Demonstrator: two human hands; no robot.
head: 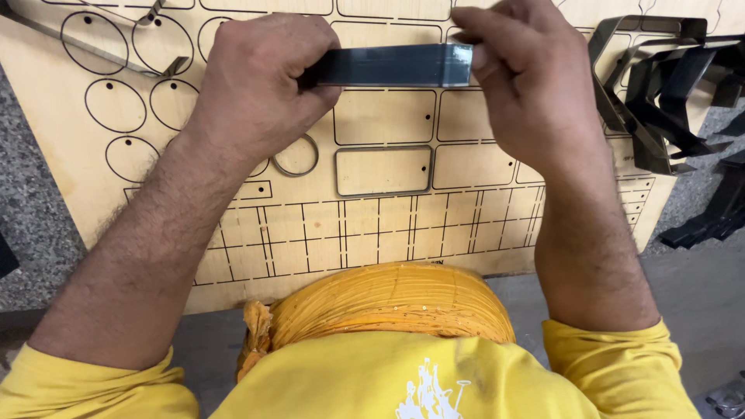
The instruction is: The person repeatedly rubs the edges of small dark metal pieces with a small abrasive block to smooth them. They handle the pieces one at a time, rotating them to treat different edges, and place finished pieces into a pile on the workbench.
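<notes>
Head camera looks straight down over the person's own body: nearest the lens is a yellow shirt (pixel 403 380), and just beyond it an orange-yellow cloth bundle (pixel 388 306) sits at the near edge of a plywood board (pixel 62 194).

Past the bundle, the board is cut with thin dark lines: a grid of small rectangles along its near edge, rounded rectangles in the middle, ovals toward the left. One rounded-rectangle slot holds a metal rule frame (pixel 384 171), and just left of it a small metal ring (pixel 296 159) sits in the board, partly hidden under the left wrist.

Above these, both forearms reach forward and the hands meet over the board's middle. The left hand (pixel 260 81) is curled closed around the left end of a flat dark steel strip (pixel 388 66); its fingers are tucked under, so the exact grip is hidden. The right hand (pixel 528 77) pinches the strip's right end, its fingertips (pixel 479 53) pressed on the metal. The strip lies level between the two hands, held clear of the board.

Farther off at the right edge, a pile of bent black metal strips (pixel 667 85) rests partly on the board and partly on the speckled grey floor (pixel 31 209).
</notes>
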